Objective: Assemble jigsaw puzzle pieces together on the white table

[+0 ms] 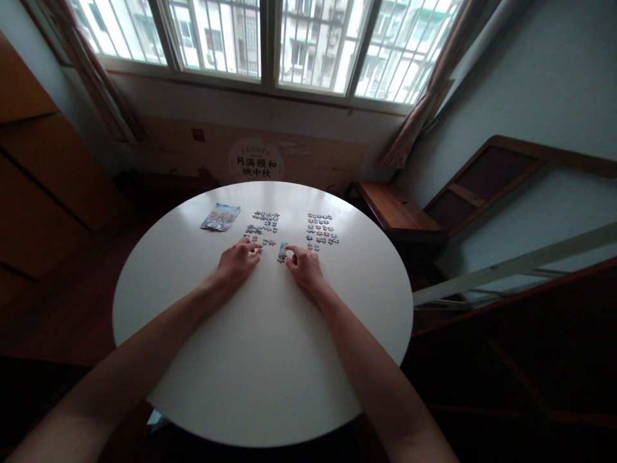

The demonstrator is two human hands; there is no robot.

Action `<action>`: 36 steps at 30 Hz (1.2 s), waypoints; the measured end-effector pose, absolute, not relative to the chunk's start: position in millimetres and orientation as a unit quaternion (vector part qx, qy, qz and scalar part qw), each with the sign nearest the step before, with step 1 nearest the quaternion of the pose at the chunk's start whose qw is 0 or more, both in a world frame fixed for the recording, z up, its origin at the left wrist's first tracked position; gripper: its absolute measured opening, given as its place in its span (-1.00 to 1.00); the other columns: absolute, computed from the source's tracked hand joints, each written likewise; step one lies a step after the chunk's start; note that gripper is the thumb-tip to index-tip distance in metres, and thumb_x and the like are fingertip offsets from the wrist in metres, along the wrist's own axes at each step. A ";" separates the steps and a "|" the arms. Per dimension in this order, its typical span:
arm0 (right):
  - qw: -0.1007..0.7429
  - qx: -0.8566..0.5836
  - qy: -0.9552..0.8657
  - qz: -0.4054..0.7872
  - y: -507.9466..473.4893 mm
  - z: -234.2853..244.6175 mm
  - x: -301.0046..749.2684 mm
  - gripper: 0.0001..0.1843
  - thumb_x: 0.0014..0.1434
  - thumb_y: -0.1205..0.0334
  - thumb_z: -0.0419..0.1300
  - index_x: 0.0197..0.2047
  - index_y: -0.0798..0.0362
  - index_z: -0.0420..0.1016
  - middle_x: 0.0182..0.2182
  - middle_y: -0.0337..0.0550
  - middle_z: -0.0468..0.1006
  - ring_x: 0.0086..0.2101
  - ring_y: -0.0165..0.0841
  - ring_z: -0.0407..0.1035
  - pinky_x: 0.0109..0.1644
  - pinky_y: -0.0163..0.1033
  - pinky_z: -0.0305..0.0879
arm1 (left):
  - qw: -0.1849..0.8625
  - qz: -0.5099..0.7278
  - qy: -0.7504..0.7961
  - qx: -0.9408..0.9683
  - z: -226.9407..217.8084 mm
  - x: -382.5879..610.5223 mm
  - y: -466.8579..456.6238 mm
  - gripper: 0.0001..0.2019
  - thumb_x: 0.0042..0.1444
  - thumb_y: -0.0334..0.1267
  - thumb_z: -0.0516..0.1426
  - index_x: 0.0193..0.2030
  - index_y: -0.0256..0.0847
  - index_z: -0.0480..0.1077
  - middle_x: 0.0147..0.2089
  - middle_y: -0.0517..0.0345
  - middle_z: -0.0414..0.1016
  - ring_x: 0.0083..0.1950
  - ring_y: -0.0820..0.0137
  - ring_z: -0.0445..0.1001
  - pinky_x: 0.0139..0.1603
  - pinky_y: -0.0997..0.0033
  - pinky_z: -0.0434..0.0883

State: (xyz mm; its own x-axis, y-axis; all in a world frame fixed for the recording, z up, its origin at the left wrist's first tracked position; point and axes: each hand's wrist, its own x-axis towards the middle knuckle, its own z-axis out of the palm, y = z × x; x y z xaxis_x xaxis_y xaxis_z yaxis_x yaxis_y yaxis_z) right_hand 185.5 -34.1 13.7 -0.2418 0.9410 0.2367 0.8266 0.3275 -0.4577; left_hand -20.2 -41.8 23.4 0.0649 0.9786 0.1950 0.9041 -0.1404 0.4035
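On the white table, my left hand point(238, 260) is closed, its thumb and forefinger bent around a small jigsaw puzzle piece point(259, 251). My right hand point(306, 265) has its curled fingertips against the right side of a short strip of joined puzzle pieces point(282, 252), holding it flat. Loose pieces point(266, 218) lie in a group just beyond my left hand. Another group of loose pieces point(320, 226) is spread in rough rows beyond my right hand. The pictures on individual pieces are too small to make out.
A colourful packet or leaflet point(220, 217) lies at the back left of the round white table point(250, 366). Past the table's right edge is a wooden bench point(400, 206). Barred windows point(313, 45) face me, and orange-brown cabinets point(43, 173) stand at left.
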 end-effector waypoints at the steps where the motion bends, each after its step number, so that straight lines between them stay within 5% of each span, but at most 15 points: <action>1: 0.239 -0.567 -0.779 0.120 -34.2 13.9 185.5 -0.64 0.21 0.26 0.11 0.07 -0.01 0.48 -0.34 -0.18 0.57 -0.28 -0.33 0.40 -0.09 -0.25 0.14 | 0.092 0.203 0.647 0.729 23.8 -20.4 -42.2 -0.68 0.15 -0.23 0.07 0.01 -0.06 0.51 -0.01 0.10 0.49 -0.15 0.33 0.50 -0.19 0.44 0.35; 21: 0.238 -0.571 -0.776 0.121 -33.4 13.6 185.5 -0.64 0.21 0.25 0.11 0.07 -0.02 0.48 -0.33 -0.17 0.57 -0.27 -0.32 0.40 -0.05 -0.23 0.15 | 0.175 0.273 0.595 0.736 14.2 -41.6 -21.2 -0.76 -0.03 -0.17 0.19 -0.25 -0.25 0.51 -0.17 0.05 0.45 -0.30 0.39 0.46 -0.22 0.40 0.42; 26: 0.260 -0.568 -0.769 0.136 -32.4 12.4 186.1 -0.64 0.19 0.28 0.14 0.07 -0.01 0.48 -0.34 -0.19 0.58 -0.28 -0.34 0.42 -0.04 -0.24 0.17 | 0.299 0.359 0.539 0.701 11.5 -34.8 -19.9 -0.74 -0.05 -0.10 0.22 -0.36 -0.29 0.44 -0.34 0.08 0.52 -0.42 0.43 0.45 -0.37 0.42 0.42; 36: 0.384 -0.473 -0.774 0.176 -25.9 5.7 183.1 -0.81 0.21 0.33 0.12 -0.17 0.07 0.56 -0.37 -0.18 0.52 -0.43 -0.44 0.36 -0.21 -0.33 0.27 | 0.452 0.480 0.475 0.583 15.1 -9.1 -30.5 -0.65 -0.19 -0.08 0.37 -0.40 -0.32 0.45 -0.37 -0.03 0.59 -0.29 0.26 0.59 -0.28 0.31 0.49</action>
